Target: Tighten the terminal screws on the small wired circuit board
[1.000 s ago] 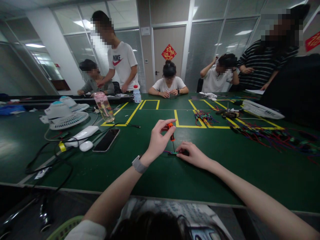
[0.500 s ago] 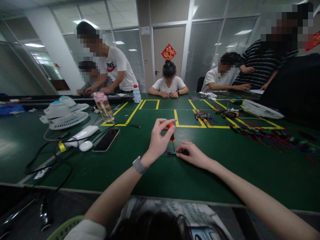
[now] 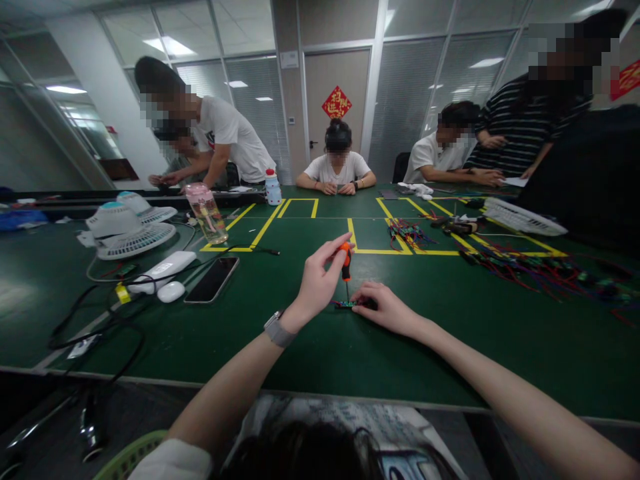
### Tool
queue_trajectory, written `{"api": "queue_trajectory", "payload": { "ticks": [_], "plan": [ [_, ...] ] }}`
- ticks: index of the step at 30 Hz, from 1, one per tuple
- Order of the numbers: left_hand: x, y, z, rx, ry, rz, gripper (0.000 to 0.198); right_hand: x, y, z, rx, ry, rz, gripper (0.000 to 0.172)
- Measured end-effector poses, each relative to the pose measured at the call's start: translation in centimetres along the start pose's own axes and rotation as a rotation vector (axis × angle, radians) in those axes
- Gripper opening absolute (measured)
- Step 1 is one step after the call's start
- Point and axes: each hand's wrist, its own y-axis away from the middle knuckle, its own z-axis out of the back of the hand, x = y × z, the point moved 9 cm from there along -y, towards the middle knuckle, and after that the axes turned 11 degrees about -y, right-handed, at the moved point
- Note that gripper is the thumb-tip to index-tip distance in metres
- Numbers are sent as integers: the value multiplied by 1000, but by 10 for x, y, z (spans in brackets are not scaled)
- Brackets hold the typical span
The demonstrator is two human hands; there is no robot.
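My left hand pinches the orange and black handle of a screwdriver between thumb and fingers. The screwdriver stands nearly upright, its thin shaft reaching down to a small green circuit board on the table. My right hand rests on the table with its fingertips closed at the board's right end. Part of the board is covered by those fingers. A few thin wires show at its left end.
On the green table lie a phone, a white mouse-shaped case, black cables and fans to the left. Wired circuit boards are heaped at the right. A pink-lidded bottle stands farther back. Several people work around the table.
The fingers of my left hand have shifted slightly around the screwdriver handle, showing more of it. My right hand stays put. At the back left, a standing person has leaned farther left.
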Motion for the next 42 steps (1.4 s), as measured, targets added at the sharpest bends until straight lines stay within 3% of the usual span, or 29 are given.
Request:
{"api": "queue_trajectory", "payload": {
  "ticks": [5, 11, 17, 22, 27, 34, 39, 42],
  "plan": [
    [-2, 1, 10, -107, -117, -7, 21, 0, 0, 0, -1, -2, -7, 6],
    [-3, 2, -3, 19, -4, -27, 33, 1, 0, 1, 2, 5, -3, 7],
    [-12, 3, 5, -53, -191, -85, 21, 1, 0, 0, 2, 7, -3, 6],
    [-10, 3, 4, -38, -92, -79, 26, 0, 0, 0, -1, 0, -3, 7],
    [-12, 3, 11, -112, -159, -92, 16, 1, 0, 0, 0, 13, 0, 6],
    [0, 2, -3, 19, 45, -3, 35, 1, 0, 0, 1, -8, -4, 7],
    [-3, 2, 7, -95, -129, -26, 24, 1, 0, 1, 1, -11, -10, 7],
    [-7, 3, 8, -88, -133, -52, 23, 1, 0, 1, 0, -7, -8, 7]
  ]
}}
